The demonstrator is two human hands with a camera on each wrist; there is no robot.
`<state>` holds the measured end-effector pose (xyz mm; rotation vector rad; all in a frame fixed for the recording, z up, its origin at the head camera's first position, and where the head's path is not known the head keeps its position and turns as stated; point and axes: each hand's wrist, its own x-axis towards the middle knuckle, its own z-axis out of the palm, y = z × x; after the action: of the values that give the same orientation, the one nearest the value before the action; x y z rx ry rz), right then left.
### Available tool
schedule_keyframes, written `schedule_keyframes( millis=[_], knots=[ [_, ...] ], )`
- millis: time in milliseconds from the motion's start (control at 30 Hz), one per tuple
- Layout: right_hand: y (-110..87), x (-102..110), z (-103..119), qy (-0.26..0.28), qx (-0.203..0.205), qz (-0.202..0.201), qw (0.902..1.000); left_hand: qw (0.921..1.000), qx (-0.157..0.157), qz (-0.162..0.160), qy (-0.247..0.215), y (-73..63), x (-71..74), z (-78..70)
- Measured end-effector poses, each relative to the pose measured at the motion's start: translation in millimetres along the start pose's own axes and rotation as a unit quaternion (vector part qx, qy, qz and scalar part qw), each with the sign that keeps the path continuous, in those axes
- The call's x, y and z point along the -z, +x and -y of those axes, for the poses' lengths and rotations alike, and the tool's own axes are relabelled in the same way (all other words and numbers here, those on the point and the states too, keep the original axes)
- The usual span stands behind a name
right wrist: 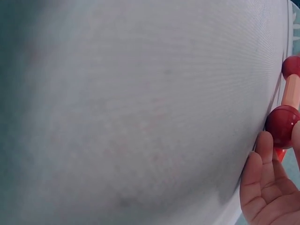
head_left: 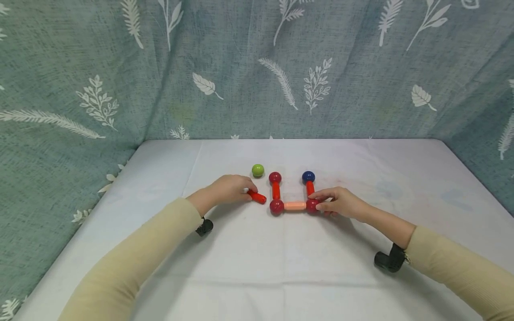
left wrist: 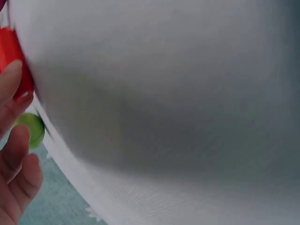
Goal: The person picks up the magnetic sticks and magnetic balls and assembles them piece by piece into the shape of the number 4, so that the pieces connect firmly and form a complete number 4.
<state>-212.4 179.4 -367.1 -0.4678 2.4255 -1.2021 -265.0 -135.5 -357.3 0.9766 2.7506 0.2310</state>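
In the head view my left hand (head_left: 232, 189) pinches a short red rod (head_left: 259, 197) between thumb and fingers, its free end pointing toward the joined pieces. The left wrist view shows the same red rod (left wrist: 10, 56) under the thumb. My right hand (head_left: 345, 203) holds a dark red ball (head_left: 311, 205) at the near right corner of a U-shaped build. A peach rod (head_left: 295, 206) links that ball to another dark red ball (head_left: 276, 207). Red rods run back from both corners, the left one (head_left: 275, 191) to a red ball (head_left: 275, 177), the right one (head_left: 310, 187) to a blue ball (head_left: 308, 177).
A loose green ball (head_left: 258, 170) lies just behind the left hand, left of the build. White cloth (head_left: 249, 267) covers the table. A grey-green leaf-patterned curtain (head_left: 241, 116) stands along the back and sides.
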Motion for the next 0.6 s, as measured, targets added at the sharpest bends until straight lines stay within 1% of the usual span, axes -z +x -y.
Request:
schedule_keyframes(
  millis=[67,133,333,500,600],
  knots=[
    [0.2,0.0,-0.3,0.0,0.001,0.001,1.0,0.9998,0.003,0.004,0.02,-1.8,-0.3,-3.4],
    [0.5,0.1,-0.6,-0.001,0.003,0.001,1.0,0.9996,0.012,0.007,0.022,-3.4,-0.4,-6.2],
    [1.3,0.6,-0.9,-0.005,0.004,0.001,1.0,0.9981,0.052,0.033,0.002,-7.8,-0.1,-12.1],
    [1.8,0.6,-1.5,-0.007,0.001,0.001,1.0,0.9953,0.078,0.048,-0.033,-13.6,-2.3,-18.0],
    [1.9,0.5,-1.8,-0.007,0.0,0.002,1.0,0.9911,0.093,0.042,-0.086,-19.6,-4.2,-23.2]
  ],
)
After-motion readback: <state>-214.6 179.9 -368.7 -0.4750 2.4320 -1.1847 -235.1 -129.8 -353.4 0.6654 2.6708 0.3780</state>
